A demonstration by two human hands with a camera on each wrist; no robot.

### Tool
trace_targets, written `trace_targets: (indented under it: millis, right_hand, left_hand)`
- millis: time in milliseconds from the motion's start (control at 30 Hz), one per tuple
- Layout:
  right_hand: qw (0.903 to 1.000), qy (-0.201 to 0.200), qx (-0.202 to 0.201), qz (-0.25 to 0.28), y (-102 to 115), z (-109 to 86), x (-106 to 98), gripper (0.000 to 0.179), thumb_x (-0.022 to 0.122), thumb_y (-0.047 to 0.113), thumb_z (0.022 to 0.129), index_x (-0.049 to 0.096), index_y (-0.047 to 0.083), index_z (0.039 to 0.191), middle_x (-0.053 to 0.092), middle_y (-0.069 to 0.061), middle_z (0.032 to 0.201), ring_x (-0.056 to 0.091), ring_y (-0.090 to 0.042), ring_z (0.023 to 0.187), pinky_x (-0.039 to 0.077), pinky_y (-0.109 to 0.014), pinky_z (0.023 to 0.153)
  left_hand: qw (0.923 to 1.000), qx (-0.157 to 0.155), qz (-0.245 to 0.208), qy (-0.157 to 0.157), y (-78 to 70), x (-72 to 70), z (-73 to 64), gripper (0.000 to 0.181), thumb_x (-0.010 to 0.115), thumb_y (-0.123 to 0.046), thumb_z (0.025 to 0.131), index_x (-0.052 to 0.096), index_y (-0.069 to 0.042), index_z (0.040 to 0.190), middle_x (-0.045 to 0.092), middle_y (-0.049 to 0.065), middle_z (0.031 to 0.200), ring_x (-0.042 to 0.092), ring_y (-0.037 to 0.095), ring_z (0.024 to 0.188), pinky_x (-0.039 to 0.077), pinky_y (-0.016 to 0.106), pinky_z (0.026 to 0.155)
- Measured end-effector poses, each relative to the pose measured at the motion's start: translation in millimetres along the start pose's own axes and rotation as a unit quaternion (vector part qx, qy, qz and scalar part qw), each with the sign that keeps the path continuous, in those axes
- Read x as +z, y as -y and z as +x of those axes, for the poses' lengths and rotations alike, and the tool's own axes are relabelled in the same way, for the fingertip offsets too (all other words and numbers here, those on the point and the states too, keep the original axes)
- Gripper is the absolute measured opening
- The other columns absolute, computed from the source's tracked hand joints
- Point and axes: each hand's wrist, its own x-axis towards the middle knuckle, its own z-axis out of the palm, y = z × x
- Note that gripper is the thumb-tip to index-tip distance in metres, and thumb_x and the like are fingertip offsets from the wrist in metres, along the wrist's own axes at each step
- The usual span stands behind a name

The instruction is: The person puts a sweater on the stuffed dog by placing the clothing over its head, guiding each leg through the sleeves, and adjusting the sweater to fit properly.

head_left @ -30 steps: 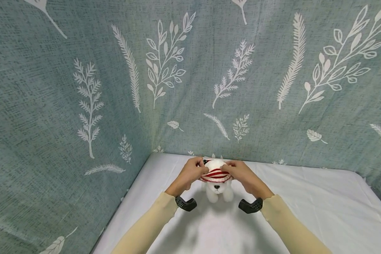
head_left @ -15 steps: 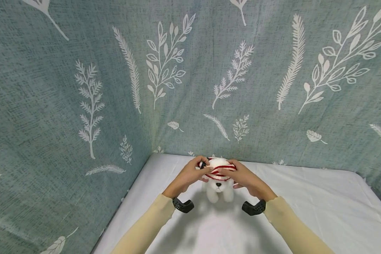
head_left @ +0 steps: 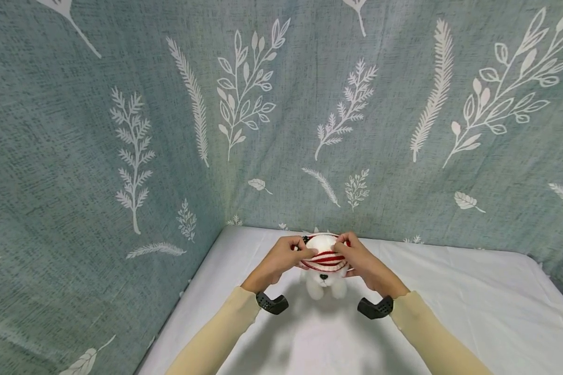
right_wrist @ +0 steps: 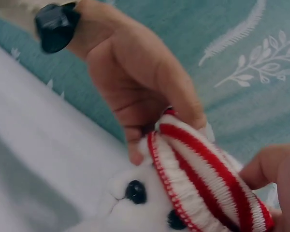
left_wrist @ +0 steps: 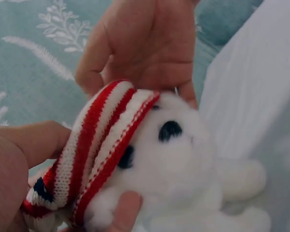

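A white plush dog (head_left: 327,289) sits upright on the white cloth, its black nose facing me. Round its head is a knit garment (head_left: 327,262) with red and white stripes and a dark blue patch, covering its eyes in the head view; the white crown shows through the top. My left hand (head_left: 282,259) pinches the knit at the left side, thumb in front. At the right side my right hand (head_left: 365,263) pinches its upper edge between thumb and fingers. In the left wrist view, the stripes (left_wrist: 104,140) slant across the head above an eye.
White cloth (head_left: 450,297) covers the surface under the toy. Grey-green curtains (head_left: 281,130) with white leaf prints stand close behind and on the left. Both wrists wear black devices (head_left: 375,307).
My right thumb has moved from the front of the striped band up to its top edge. The left hand stays about where it was, and the dog keeps sitting in place.
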Motion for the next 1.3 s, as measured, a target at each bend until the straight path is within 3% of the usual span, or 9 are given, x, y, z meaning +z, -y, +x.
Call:
trace_targets:
  millis: [133, 233, 467, 533, 667, 833, 967, 1100, 1300]
  right_hand:
    - [0.9992, 0.013, -0.013, 0.036, -0.5, 0.4, -0.7, 0.040, 0.054, 0.011, 0.089, 0.032, 0.007, 0.122, 0.042, -0.018, 0.126, 0.051, -0.028, 0.102, 0.044, -0.039, 0.079]
    - [0.9988, 0.007, -0.015, 0.046, -2.6, 1.5, -0.6, 0.046, 0.053, 0.007, 0.086, 0.032, 0.005, 0.126, 0.040, -0.019, 0.128, 0.049, -0.029, 0.103, 0.042, -0.038, 0.082]
    - [0.9985, 0.015, -0.010, 0.051, -4.1, 1.3, -4.6, 0.038, 0.050, 0.035, 0.107, 0.034, 0.006, 0.125, 0.039, -0.017, 0.134, 0.050, -0.027, 0.109, 0.044, -0.037, 0.085]
    - [0.9987, 0.015, -0.011, 0.047, -3.7, 0.7, -5.1, 0.040, 0.054, 0.036, 0.106, 0.035, 0.006, 0.125, 0.039, -0.017, 0.136, 0.051, -0.028, 0.112, 0.044, -0.038, 0.087]
    - [0.9986, 0.017, -0.012, 0.048, -3.8, -0.2, -5.6, 0.041, 0.058, 0.020, 0.101, 0.033, 0.004, 0.130, 0.038, -0.021, 0.142, 0.051, -0.033, 0.121, 0.045, -0.045, 0.096]
    - [0.9991, 0.015, -0.023, 0.033, -6.8, 0.0, -4.9, 0.057, 0.060, 0.011, 0.095, 0.032, 0.001, 0.144, 0.041, -0.023, 0.144, 0.053, -0.034, 0.124, 0.044, -0.051, 0.103]
    - [0.9991, 0.012, -0.039, 0.004, -10.2, -0.9, -5.3, 0.062, 0.061, 0.012, 0.095, 0.036, 0.001, 0.150, 0.050, -0.020, 0.139, 0.057, -0.030, 0.118, 0.048, -0.048, 0.100]
    - [0.9988, 0.012, -0.048, -0.001, -10.4, -2.0, -6.0, 0.058, 0.061, 0.012, 0.097, 0.041, 0.003, 0.151, 0.056, -0.017, 0.136, 0.059, -0.028, 0.114, 0.048, -0.048, 0.099]
    - [0.9997, 0.018, -0.010, -0.010, -5.8, -4.9, -3.2, 0.057, 0.054, 0.023, 0.102, 0.040, 0.007, 0.155, 0.057, -0.019, 0.136, 0.065, -0.027, 0.103, 0.057, -0.045, 0.088]
  left_hand:
    - [0.9996, -0.020, 0.017, -0.012, -3.2, 1.4, -0.5, 0.028, 0.084, -0.028, 0.087, 0.067, -0.007, 0.091, 0.063, 0.008, 0.106, 0.069, 0.024, 0.091, 0.059, 0.039, 0.081]
    - [0.9992, -0.026, 0.029, -0.013, -4.6, 1.7, -0.9, 0.031, 0.086, -0.031, 0.085, 0.067, -0.009, 0.096, 0.064, 0.008, 0.115, 0.072, 0.028, 0.090, 0.057, 0.039, 0.082]
    - [0.9997, -0.002, 0.022, -0.007, -3.6, 4.3, 1.2, 0.024, 0.077, -0.027, 0.094, 0.063, -0.008, 0.093, 0.059, 0.008, 0.104, 0.064, 0.023, 0.095, 0.059, 0.038, 0.082]
    - [0.9998, 0.005, 0.019, -0.008, -3.9, 5.8, 2.2, 0.023, 0.074, -0.025, 0.097, 0.061, -0.007, 0.093, 0.057, 0.009, 0.101, 0.061, 0.022, 0.095, 0.059, 0.038, 0.081]
    - [0.9996, 0.004, 0.018, -0.020, -3.5, 7.8, 3.2, 0.024, 0.077, -0.023, 0.095, 0.059, -0.007, 0.099, 0.056, 0.009, 0.107, 0.065, 0.022, 0.089, 0.059, 0.037, 0.079]
    - [0.9988, -0.002, 0.042, -0.025, -1.8, 8.0, 3.1, 0.042, 0.082, -0.029, 0.090, 0.061, -0.014, 0.123, 0.061, 0.009, 0.118, 0.071, 0.025, 0.081, 0.059, 0.038, 0.078]
    - [0.9972, -0.005, 0.072, -0.019, -1.2, 8.0, 3.8, 0.052, 0.082, -0.032, 0.090, 0.061, -0.021, 0.136, 0.066, 0.008, 0.116, 0.072, 0.026, 0.081, 0.058, 0.039, 0.076]
    - [0.9964, -0.003, 0.079, -0.031, -3.6, 9.9, 4.9, 0.039, 0.072, -0.021, 0.094, 0.065, -0.019, 0.132, 0.065, 0.009, 0.118, 0.072, 0.026, 0.079, 0.059, 0.038, 0.074]
    - [0.9951, -0.031, 0.076, -0.056, -4.3, 14.2, 7.4, 0.042, 0.061, -0.014, 0.092, 0.066, -0.010, 0.134, 0.065, 0.012, 0.122, 0.072, 0.022, 0.077, 0.060, 0.041, 0.077]
